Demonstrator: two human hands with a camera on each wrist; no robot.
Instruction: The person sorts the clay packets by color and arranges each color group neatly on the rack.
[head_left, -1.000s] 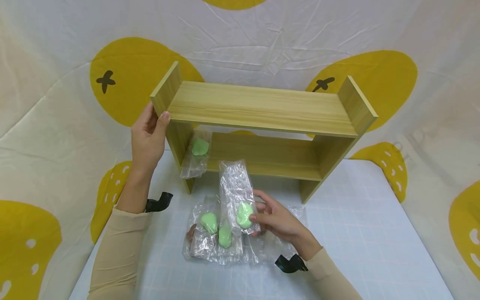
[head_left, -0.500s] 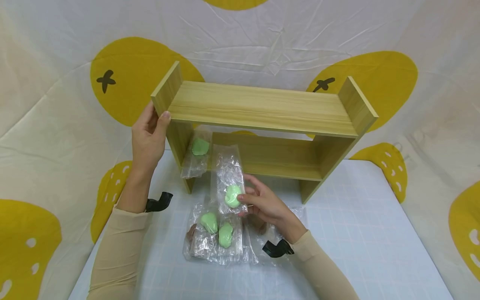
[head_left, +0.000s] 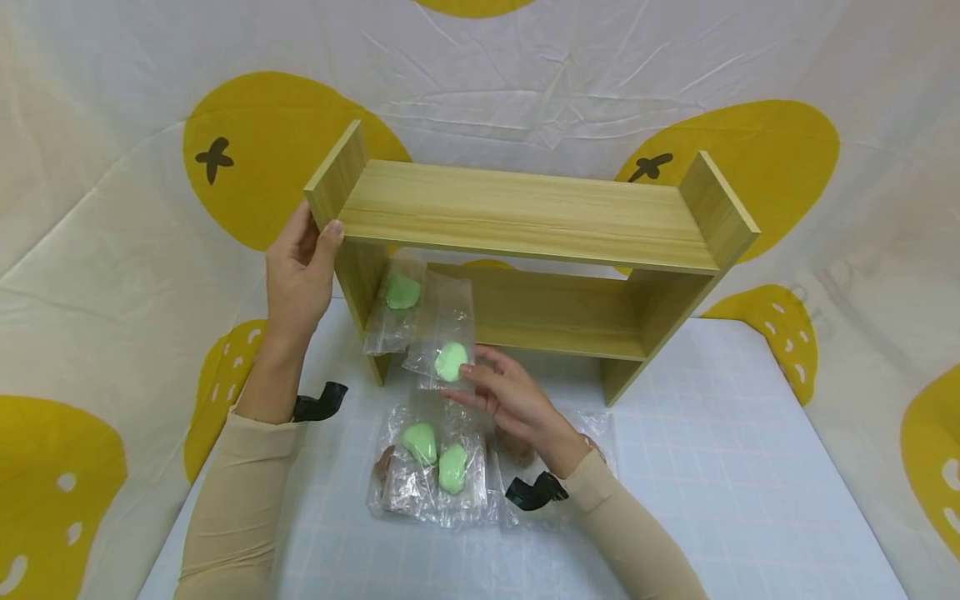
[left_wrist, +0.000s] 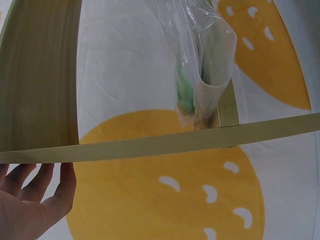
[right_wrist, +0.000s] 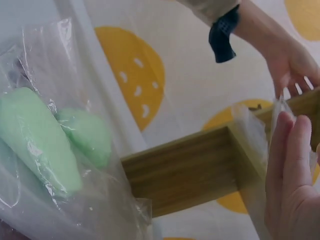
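My right hand point(head_left: 513, 398) pinches a clear plastic bag point(head_left: 448, 312) with a pale green lump point(head_left: 452, 362) near its lower end. The bag's far end reaches over the lower board of a small wooden shelf point(head_left: 525, 212). Beside it, leaning at the shelf's left side, is another clear bag point(head_left: 390, 327) with a green lump point(head_left: 402, 292). With its thumb at the front edge, my left hand point(head_left: 298, 279) grips the shelf's left side panel; in the left wrist view its fingers point(left_wrist: 62, 187) touch the panel's outer face.
In front of the shelf, several overlapping clear bags point(head_left: 435, 504) lie on the pale checked tablecloth point(head_left: 750, 467), with green lumps point(head_left: 452, 468) and something brown inside. A white cloth point(head_left: 525, 75) with yellow patterns hangs behind.
My right hand has moved the bag forward and left, from above the pile to the lower board beside the other bag. My left hand stays on the side panel.
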